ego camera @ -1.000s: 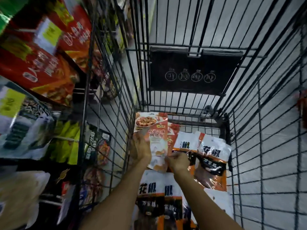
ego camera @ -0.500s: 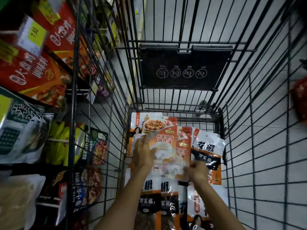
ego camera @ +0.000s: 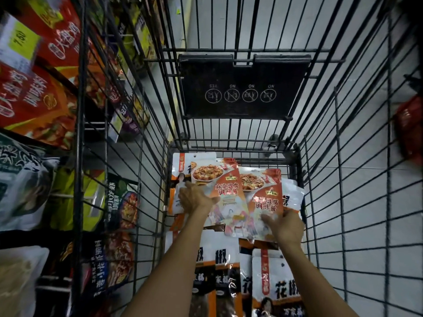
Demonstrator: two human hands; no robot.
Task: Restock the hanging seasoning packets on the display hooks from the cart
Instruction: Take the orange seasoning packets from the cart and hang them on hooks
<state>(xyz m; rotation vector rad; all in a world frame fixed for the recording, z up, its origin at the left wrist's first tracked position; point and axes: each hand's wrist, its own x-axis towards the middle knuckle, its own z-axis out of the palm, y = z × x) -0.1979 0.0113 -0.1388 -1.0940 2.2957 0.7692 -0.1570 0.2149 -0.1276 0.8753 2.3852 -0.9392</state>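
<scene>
- Many food bags (ego camera: 39, 104) hang outside the cart's (ego camera: 343, 156) left wall
- left hand (ego camera: 194, 199) holds the left side of one red sauce packet (ego camera: 219, 184), lifted near the cart's far end
- right hand (ego camera: 286, 227) grips the bottom of a second red packet (ego camera: 263, 197), touching the first
- pepper packets (ego camera: 274, 282) cover the cart floor

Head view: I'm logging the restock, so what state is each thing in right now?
Left orange-red tofu-sauce packet, raised off the pile, gripped by left hand.
Right orange-red tofu-sauce packet, raised, gripped by right hand.
White-and-orange pepper packets, lying flat in black wire cart.
Black plastic seat flap, folded against the cart's end.
</scene>
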